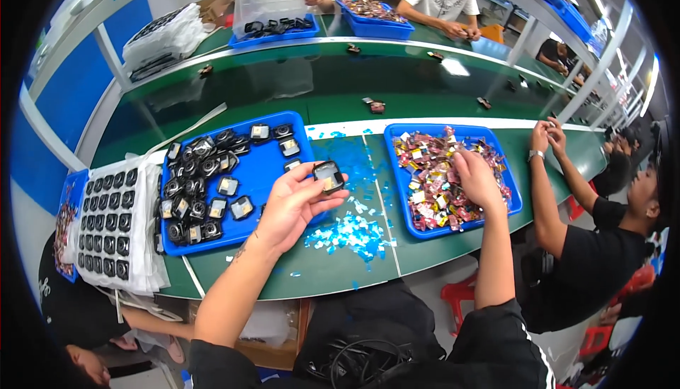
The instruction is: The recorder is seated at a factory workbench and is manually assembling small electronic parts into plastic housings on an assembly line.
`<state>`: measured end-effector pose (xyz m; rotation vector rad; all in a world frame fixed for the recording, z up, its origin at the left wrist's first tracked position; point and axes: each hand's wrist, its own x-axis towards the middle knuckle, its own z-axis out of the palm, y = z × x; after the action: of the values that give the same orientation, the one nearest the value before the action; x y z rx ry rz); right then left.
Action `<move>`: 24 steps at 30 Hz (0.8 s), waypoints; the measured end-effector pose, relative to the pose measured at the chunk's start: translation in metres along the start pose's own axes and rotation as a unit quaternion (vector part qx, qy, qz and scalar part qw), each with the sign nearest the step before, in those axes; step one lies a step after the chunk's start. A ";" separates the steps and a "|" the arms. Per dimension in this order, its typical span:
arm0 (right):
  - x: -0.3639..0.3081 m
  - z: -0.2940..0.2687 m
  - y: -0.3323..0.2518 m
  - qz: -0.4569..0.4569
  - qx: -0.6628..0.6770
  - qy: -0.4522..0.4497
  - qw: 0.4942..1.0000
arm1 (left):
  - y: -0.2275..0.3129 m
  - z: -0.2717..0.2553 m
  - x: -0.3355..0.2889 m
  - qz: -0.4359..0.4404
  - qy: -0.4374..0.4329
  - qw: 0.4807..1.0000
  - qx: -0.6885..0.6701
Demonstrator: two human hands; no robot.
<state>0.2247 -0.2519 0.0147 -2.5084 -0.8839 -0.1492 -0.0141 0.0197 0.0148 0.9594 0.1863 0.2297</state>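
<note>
Left hand: the left hand (287,208) is raised over the near right corner of the case tray, palm up, thumb and fingers closed lightly around one piece.
Black case: the small black case (329,176) sits out at the fingertips, thumb at its lower left edge, fingers behind and beneath, pale window facing up.
Right hand: the right hand (479,180) reaches down into the heap of parts, fingers bent; from here I can't fairly tell whether they pinch anything.
Pink parts: the small pink parts (432,201), with yellow and silver bits, lie under and around those fingertips, filling the blue parts tray (431,234).
Case tray: more black cases crowd the left side of the other blue tray (265,166).
Blue scraps: a pile of blue and white scraps (358,237) lies between the trays on the green table (283,286).
</note>
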 end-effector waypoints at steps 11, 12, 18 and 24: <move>0.009 0.000 -0.026 -0.059 0.102 -0.051 0.992 | -0.008 0.005 0.003 -0.008 0.002 1.000 0.026; 0.009 -0.001 -0.026 -0.072 0.117 -0.060 0.989 | -0.007 0.005 0.004 -0.009 0.002 1.000 0.020; 0.012 -0.017 -0.003 -0.051 0.321 -0.127 0.937 | -0.006 0.006 0.005 -0.022 -0.010 0.999 0.028; 0.013 -0.029 0.004 -0.032 0.212 -0.034 0.976 | -0.006 0.003 0.003 -0.025 -0.002 0.999 0.026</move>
<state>0.2385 -0.2605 0.0416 -2.0999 -0.9146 0.0984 -0.0098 0.0146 0.0110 1.0056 0.2132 0.1787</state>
